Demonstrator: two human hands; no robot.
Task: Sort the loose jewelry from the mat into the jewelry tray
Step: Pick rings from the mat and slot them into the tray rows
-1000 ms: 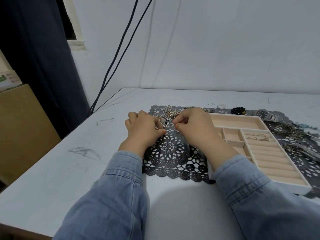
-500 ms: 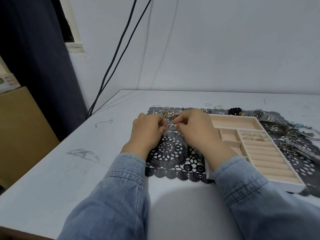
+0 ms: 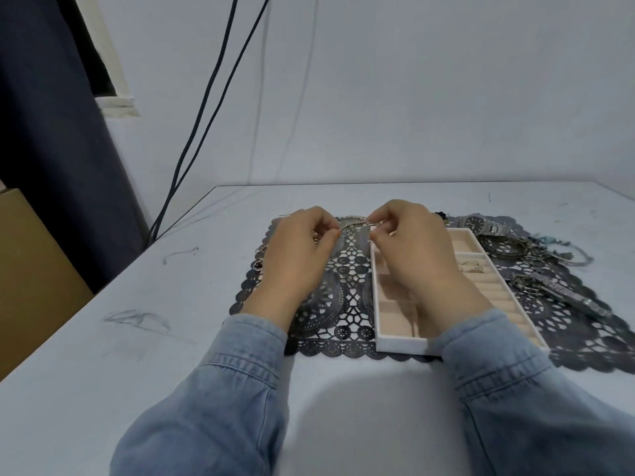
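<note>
Both hands are pinching. Your left hand [image 3: 295,255] has thumb and forefinger on one end of a thin chain [image 3: 354,224], and your right hand [image 3: 412,249] grips the other end. The chain spans the short gap between them, above the far edge of the mat [image 3: 347,304], just left of the far corner of the tray [image 3: 398,341].

My read is that you're teasing it out of the small heap by your left hand (can't see if it's snagged there).

- Go light on tension.
- Lift the left end clear before you travel, or you'll likely drag neighbours along.
- Swing right and lay it lengthwise in one of the left compartments. They look bare, though your right forearm hides part of them.
- Release one end first so it doesn't bunch.

Small rings [image 3: 470,266] already sit in a compartment toward the right side, so don't mix.

The watch [image 3: 481,225] and bangles [image 3: 508,249] lie on the mat right of the tray, so I'd say the job's early.
</note>
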